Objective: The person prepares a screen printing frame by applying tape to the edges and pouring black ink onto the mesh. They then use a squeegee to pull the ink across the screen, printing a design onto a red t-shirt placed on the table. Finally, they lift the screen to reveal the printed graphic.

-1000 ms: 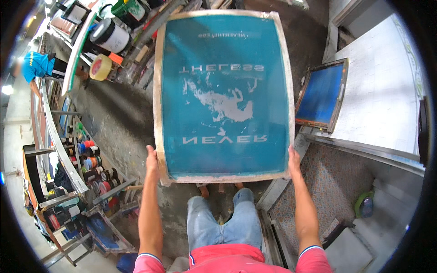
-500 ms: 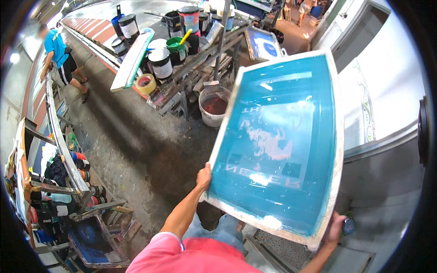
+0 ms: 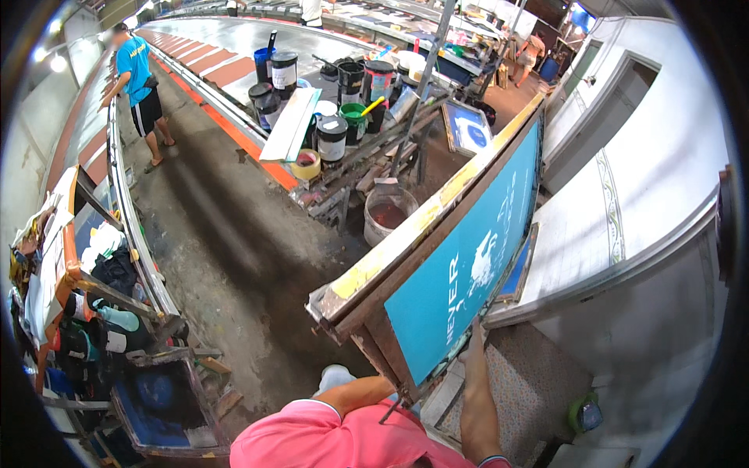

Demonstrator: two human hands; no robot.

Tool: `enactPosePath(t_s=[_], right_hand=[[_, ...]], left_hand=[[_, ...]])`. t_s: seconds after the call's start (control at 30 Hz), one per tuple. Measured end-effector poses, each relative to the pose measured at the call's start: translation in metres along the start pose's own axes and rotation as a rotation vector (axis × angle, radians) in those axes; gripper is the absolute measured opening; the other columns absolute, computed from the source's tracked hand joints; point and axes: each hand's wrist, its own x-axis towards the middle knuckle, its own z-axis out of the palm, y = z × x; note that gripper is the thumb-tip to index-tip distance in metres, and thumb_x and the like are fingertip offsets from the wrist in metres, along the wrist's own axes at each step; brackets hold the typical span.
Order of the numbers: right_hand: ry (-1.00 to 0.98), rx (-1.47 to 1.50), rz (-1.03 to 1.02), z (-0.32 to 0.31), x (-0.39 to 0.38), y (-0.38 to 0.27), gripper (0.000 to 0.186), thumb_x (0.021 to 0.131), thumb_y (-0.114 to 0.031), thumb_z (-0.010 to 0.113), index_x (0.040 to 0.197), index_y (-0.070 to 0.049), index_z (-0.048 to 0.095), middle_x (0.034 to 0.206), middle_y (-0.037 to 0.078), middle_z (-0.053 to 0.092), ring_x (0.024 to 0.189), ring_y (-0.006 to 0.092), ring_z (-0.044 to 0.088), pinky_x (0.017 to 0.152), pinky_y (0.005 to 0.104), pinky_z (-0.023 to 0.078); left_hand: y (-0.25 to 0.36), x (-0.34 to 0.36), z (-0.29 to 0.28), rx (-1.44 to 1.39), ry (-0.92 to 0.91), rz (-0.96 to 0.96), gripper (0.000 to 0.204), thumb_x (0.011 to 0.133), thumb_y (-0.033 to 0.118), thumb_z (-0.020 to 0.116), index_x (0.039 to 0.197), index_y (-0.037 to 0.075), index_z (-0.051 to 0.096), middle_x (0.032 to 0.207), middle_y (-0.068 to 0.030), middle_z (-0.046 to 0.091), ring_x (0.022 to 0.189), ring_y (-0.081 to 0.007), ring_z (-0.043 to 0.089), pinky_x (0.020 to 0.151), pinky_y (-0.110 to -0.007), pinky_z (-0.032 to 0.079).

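The person's right forearm rises from the lower edge at about five o'clock, nearly straight up, pink sleeve cuff at its base. The right hand [image 3: 473,343] sits at its top, fingers pointing toward twelve o'clock, pressed flat. The left arm is bent at the elbow near six o'clock, running toward three o'clock; the left hand itself is hidden from view.
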Motion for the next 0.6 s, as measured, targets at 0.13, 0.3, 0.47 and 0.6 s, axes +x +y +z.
enactPosePath(t_s=[0.13,0.3,0.47,0.6], right_hand=[[0.203,-0.14,-0.063,-0.029,0.041,-0.011,0.067,0.089,-0.052,0.069,0.131,-0.001,0.056,0.127,0.015,0.061,0.111,0.0322,0.06,0.096,0.0497,0.049],[0.321,-0.434,-0.233,-0.095,0.038,-0.119,0.052,0.084,-0.04,0.078,0.11,0.003,0.067,0.105,0.012,0.068,0.089,0.0251,0.065,0.081,0.0431,0.052],[0.436,-0.696,-0.332,-0.116,0.079,-0.149,0.04,0.082,-0.03,0.079,0.104,0.003,0.07,0.096,0.009,0.07,0.082,0.0211,0.065,0.076,0.0385,0.051],[0.508,-0.97,-0.358,-0.068,0.126,-0.139,0.045,0.078,-0.034,0.079,0.1,0.005,0.069,0.094,0.016,0.07,0.085,0.0278,0.066,0.078,0.0406,0.051]], left_hand=[[0.057,-0.027,-0.036,-0.202,0.156,0.153,0.082,0.089,0.076,0.04,0.123,0.005,0.063,0.107,-0.0074,0.064,0.097,-0.0203,0.058,0.084,-0.04,0.048],[0.206,-0.18,-0.074,-0.36,0.302,0.406,0.091,0.085,0.082,0.038,0.13,0.006,0.06,0.116,-0.0085,0.063,0.107,-0.0208,0.057,0.091,-0.04,0.046],[0.234,-0.227,-0.125,0.105,-0.122,0.364,0.113,0.077,0.089,0.034,0.15,0.003,0.034,0.147,-0.0132,0.047,0.134,-0.0248,0.046,0.109,-0.045,0.037],[0.169,-0.147,-0.207,0.272,0.582,0.063,0.09,0.088,0.079,0.042,0.138,0.004,0.049,0.132,-0.0121,0.058,0.121,-0.0212,0.054,0.1,-0.039,0.043]])
